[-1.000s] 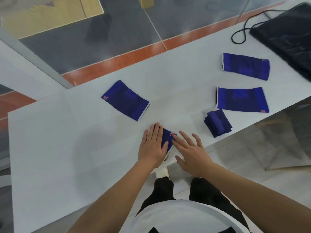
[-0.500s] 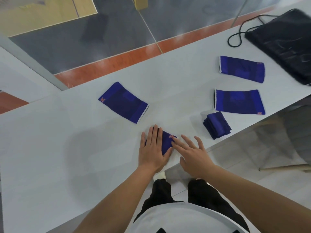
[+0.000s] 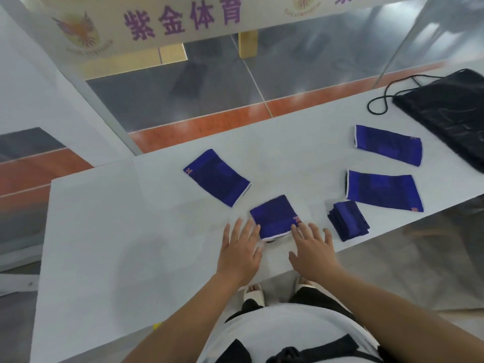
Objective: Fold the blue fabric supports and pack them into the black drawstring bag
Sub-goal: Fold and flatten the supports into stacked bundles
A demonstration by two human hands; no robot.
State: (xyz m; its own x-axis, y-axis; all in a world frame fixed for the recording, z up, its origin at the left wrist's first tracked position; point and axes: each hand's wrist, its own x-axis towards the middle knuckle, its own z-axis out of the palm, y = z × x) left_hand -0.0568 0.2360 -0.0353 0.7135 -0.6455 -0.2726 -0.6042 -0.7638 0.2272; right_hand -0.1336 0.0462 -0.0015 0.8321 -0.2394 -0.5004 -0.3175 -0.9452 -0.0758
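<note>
Nothing packed yet.
I see three flat supports [image 3: 216,177] [image 3: 387,144] [image 3: 383,189], one half-folded support [image 3: 273,217], one folded bundle [image 3: 348,220], black bag [image 3: 450,111] flat at far right.

Bright overall, soft even light across the white table [image 3: 104,231]. Faint fuzzy shadow just left of the left hand [image 3: 239,254]. Streaky glare on the glossy grey floor [image 3: 209,87] at the far side. Heavy wide-angle bending toward the edges. Bit soft everywhere, smeary around the black bag [image 3: 450,119] far right. Sharp enough to read the banner [image 3: 183,19] lettering.
</note>
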